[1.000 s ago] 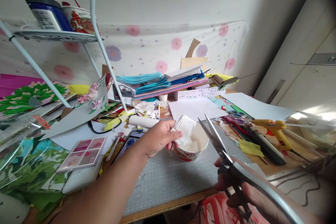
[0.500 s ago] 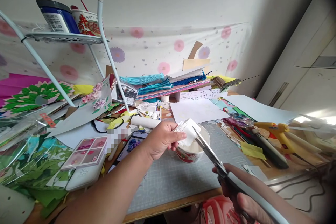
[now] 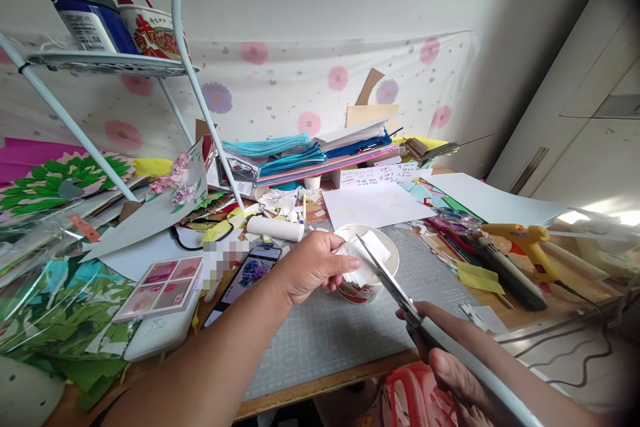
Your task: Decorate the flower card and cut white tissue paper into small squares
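My left hand (image 3: pixel 313 268) is closed, pinching a small folded piece of white paper (image 3: pixel 367 253) over a paper cup (image 3: pixel 360 290). The cup stands on a grey cutting mat (image 3: pixel 320 340) and holds white paper scraps. My right hand (image 3: pixel 445 363) grips the handles of a pair of scissors (image 3: pixel 395 293). The blades lie across the edge of the white paper, nearly closed on it.
A yellow glue gun (image 3: pixel 520 240) and dark tools lie to the right. A phone (image 3: pixel 245 278), a palette (image 3: pixel 160 288) and a white roll (image 3: pixel 275 228) are on the left. Stacked papers (image 3: pixel 310 160) and a white wire shelf (image 3: pixel 115 63) stand behind.
The scissors moved left and in from the open air to the white paper, and the blades closed onto it. My left hand lowered the paper slightly over the cup.
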Demonstrator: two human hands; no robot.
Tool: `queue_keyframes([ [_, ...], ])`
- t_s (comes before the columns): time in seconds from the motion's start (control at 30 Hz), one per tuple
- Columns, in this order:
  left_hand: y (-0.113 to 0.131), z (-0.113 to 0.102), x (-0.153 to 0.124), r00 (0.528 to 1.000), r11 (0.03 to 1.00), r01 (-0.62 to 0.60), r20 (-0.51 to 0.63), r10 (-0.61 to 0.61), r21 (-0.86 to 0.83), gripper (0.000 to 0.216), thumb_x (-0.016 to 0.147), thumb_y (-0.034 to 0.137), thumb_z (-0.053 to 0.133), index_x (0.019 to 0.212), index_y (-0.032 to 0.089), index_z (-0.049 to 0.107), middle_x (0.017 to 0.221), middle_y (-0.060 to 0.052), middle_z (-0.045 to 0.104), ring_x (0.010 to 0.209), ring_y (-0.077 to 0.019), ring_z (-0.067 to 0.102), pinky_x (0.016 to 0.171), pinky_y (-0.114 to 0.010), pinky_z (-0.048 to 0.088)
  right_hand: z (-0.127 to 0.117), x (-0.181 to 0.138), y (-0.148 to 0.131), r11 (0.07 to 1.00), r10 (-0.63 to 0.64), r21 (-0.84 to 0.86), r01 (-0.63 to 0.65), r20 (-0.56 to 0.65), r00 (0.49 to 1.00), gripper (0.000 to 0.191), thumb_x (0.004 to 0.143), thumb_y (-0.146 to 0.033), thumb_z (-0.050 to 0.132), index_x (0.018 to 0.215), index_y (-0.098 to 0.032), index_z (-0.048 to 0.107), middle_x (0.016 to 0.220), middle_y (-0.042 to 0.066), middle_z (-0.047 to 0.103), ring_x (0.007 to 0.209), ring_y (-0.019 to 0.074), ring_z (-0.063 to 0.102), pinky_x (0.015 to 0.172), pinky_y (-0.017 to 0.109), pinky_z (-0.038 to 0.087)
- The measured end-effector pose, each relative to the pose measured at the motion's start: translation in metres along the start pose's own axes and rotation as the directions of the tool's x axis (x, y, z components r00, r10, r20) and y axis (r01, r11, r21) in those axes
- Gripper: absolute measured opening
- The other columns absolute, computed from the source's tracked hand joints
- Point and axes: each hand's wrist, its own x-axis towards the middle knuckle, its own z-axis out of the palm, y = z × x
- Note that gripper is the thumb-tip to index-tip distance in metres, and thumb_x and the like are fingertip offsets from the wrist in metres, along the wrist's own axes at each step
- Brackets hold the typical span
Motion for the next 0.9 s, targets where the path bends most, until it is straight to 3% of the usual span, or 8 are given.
queue_keyframes([
  [0.23,-0.001,0.002,0.000,1.000,1.000,-0.001,0.008,0.001,0.018,0.031,0.065,0.037,0.074,0.075,0.010,0.064,0.053,0.002,0.053,0.042,-0.0051,0.042,0.040,-0.017,0.031,0.002,0.006,0.019,0.998,0.043,-0.057,-0.041,0.033,0.999,0.071,0.076,-0.081,0.038,0.107,-0.021,0.061,0.072,0.001,0.060,0.063,0.0180,0.057,0.058,0.027,0.042],
  [0.5,-0.001,0.003,-0.001,1.000,1.000,-0.008,-0.009,0.008,0.015,0.030,0.065,0.037,0.074,0.072,0.011,0.061,0.052,0.003,0.052,0.042,-0.0048,0.041,0.040,-0.016,0.032,-0.003,0.005,0.023,0.993,0.038,-0.119,-0.026,0.102,0.994,0.071,0.079,-0.080,0.035,0.103,-0.017,0.058,0.086,0.009,0.068,0.079,0.0245,0.062,0.068,0.031,0.047],
  [0.7,0.003,0.000,-0.001,0.999,0.999,0.002,-0.039,-0.001,0.034,0.029,0.068,0.036,0.071,0.061,0.015,0.053,0.043,0.005,0.052,0.035,-0.0033,0.039,0.038,-0.015,0.029,-0.003,0.006,0.020,0.995,0.061,-0.087,-0.055,0.074,0.995,0.074,0.078,-0.079,0.038,0.108,-0.014,0.058,0.089,0.011,0.068,0.085,0.0269,0.062,0.075,0.035,0.048],
  [0.8,0.006,-0.003,-0.001,1.000,0.999,0.006,-0.028,-0.004,0.043,0.029,0.069,0.035,0.070,0.059,0.015,0.052,0.045,0.003,0.056,0.035,-0.0032,0.041,0.039,-0.015,0.032,-0.001,0.007,0.020,0.993,0.115,-0.038,-0.114,0.040,0.993,0.074,0.076,-0.079,0.042,0.106,-0.014,0.059,0.082,0.008,0.066,0.071,0.0215,0.061,0.064,0.031,0.049],
  [0.9,0.007,-0.004,-0.001,1.000,0.999,0.006,-0.019,-0.005,0.049,0.026,0.070,0.034,0.069,0.060,0.015,0.054,0.049,0.001,0.060,0.035,-0.0033,0.044,0.041,-0.015,0.036,0.002,0.008,0.023,0.975,0.221,0.000,-0.221,-0.010,0.975,0.073,0.072,-0.082,0.045,0.100,-0.017,0.060,0.066,0.001,0.057,0.049,0.0124,0.048,0.046,0.024,0.040],
])
